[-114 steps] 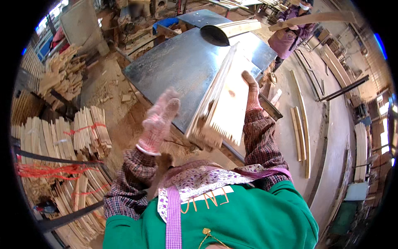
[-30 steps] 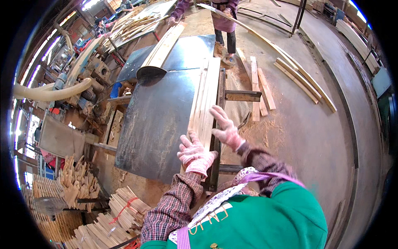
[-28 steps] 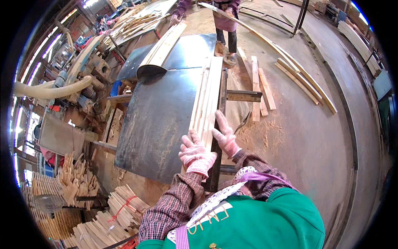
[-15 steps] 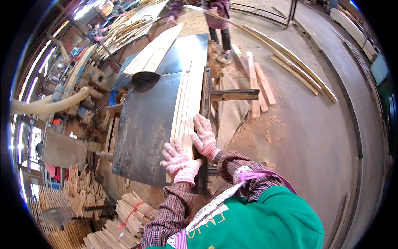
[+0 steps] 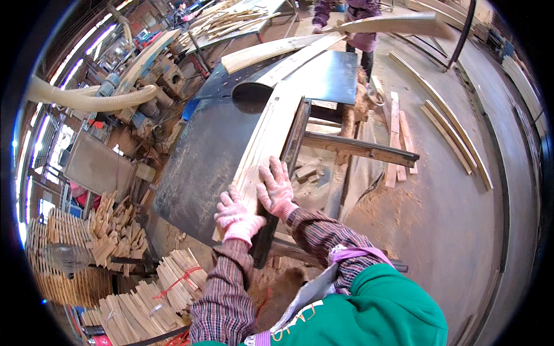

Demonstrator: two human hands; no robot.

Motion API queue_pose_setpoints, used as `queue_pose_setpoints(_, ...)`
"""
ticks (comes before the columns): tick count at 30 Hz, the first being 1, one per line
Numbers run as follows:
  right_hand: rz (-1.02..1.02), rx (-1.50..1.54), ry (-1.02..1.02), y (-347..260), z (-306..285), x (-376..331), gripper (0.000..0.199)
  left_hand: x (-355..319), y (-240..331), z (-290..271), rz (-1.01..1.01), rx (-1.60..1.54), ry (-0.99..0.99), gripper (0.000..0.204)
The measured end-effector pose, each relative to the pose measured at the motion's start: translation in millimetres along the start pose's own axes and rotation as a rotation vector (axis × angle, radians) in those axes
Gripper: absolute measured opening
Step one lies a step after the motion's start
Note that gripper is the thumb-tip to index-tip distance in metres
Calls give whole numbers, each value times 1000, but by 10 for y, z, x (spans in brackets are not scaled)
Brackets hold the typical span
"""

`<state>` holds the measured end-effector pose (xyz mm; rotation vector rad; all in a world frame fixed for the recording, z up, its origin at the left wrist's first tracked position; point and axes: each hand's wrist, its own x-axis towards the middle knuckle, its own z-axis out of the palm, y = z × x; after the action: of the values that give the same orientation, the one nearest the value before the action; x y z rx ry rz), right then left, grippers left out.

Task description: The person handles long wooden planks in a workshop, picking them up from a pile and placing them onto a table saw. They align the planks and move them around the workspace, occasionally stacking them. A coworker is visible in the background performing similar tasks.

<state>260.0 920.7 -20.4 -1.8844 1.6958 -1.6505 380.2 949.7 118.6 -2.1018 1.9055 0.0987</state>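
A long pale wooden board [image 5: 266,138] lies flat on a dark metal saw table [image 5: 202,161], running along a dark fence [image 5: 295,132] toward the round blade guard [image 5: 251,97]. Both my hands wear pink knit gloves. My left hand [image 5: 235,214] is curled at the board's near end. My right hand [image 5: 276,187] presses flat on the board's right edge, fingers spread, beside the fence.
Another person [image 5: 352,23] stands at the table's far end holding a long curved plank [image 5: 392,24]. Bundled wooden slats [image 5: 150,294] are stacked at lower left. Loose planks [image 5: 398,132] and sawdust lie on the concrete floor at right. A beige hose [image 5: 86,101] runs at left.
The board was held up in the air, then laid flat on the table. Both hands now sit at its near end and have slid it along the fence toward the blade guard.
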Motion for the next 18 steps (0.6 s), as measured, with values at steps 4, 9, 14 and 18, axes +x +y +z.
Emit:
queue_pose_setpoints(4,72,-22,-106,-228,824,294,67,740,-581,-77,-37,-13,-54,152)
queue_pose_setpoints(9,165,-94,-375,-579,1305,715,73,1350,-1190,-120,-53,-10,-59,153)
queue_pose_setpoints(14,107,-25,-667,-705,1301,900,81,1737,-1627,-211,-86,10,-52,151)
queue_pose_setpoints(18,10,-135,-796,-762,1149,301,81,1875,-1895,-190,-73,-8,-34,149)
